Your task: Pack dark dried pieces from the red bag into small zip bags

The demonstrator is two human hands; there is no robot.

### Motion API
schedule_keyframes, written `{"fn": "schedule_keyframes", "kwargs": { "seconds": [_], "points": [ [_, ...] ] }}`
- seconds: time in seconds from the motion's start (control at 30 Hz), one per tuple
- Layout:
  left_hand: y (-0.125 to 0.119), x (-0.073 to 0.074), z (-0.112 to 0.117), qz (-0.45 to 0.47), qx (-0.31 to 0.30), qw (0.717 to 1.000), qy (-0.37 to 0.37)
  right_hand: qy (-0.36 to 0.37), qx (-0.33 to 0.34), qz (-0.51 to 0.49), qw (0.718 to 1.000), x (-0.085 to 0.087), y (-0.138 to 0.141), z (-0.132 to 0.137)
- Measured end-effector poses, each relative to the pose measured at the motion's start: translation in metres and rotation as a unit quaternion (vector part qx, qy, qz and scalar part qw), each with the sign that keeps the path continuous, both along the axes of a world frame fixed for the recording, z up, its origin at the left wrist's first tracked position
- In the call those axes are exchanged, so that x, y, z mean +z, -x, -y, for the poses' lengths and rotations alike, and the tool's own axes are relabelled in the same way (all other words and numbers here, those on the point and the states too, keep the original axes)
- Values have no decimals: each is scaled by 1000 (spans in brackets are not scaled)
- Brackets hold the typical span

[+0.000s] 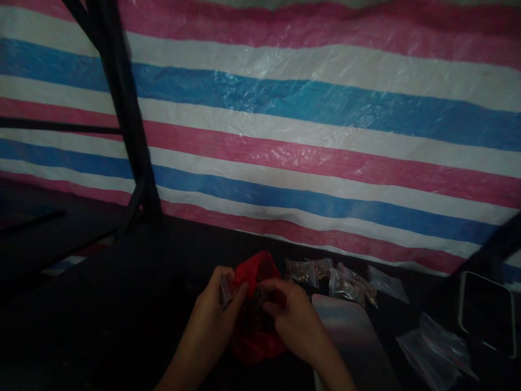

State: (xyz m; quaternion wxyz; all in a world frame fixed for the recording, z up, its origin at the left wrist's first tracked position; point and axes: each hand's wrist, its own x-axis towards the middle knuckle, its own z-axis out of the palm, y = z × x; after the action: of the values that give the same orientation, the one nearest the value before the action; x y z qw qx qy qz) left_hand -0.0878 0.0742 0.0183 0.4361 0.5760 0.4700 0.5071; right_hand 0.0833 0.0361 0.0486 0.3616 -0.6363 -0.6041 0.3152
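Lower centre, left hand point(217, 304) pinches a small clear bag point(226, 290) while right hand point(291, 317) digs, fingers curled, probably grasping pieces, into the red bag point(254, 271); filling needs a steady pinch.

The view is dark. Both hands are at a red plastic bag point(256, 304) on the dark table point(122, 326). The left hand point(217, 307) pinches a small clear bag point(226, 290) beside the red one, and the right hand point(291, 317) has its fingers at the red bag's opening. Just right of it lies a grey flat panel point(354, 336). Behind are small filled bags point(325, 274), and more clear bags point(435, 347) lie at the right. A striped tarpaulin point(305, 125) hangs behind the table.
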Motion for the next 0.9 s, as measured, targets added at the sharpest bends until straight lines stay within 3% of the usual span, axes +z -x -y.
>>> {"fn": "schedule_keyframes", "kwargs": {
  "seconds": [0.33,0.47,0.57,0.73,0.9],
  "points": [
    [18,3,-4,-59,109,991,-45,-39,30,-154,987,3,-11,-4],
    [24,10,2,-54,141,986,-64,-61,39,-197,978,17,-3,-1],
    [21,11,5,-67,118,987,-82,-75,49,-220,971,33,4,3],
    [10,-5,7,-126,24,984,-122,-88,42,-124,987,49,16,14],
    [4,-19,7,-180,13,959,-218,-109,78,10,991,46,27,19]
  ]
}}
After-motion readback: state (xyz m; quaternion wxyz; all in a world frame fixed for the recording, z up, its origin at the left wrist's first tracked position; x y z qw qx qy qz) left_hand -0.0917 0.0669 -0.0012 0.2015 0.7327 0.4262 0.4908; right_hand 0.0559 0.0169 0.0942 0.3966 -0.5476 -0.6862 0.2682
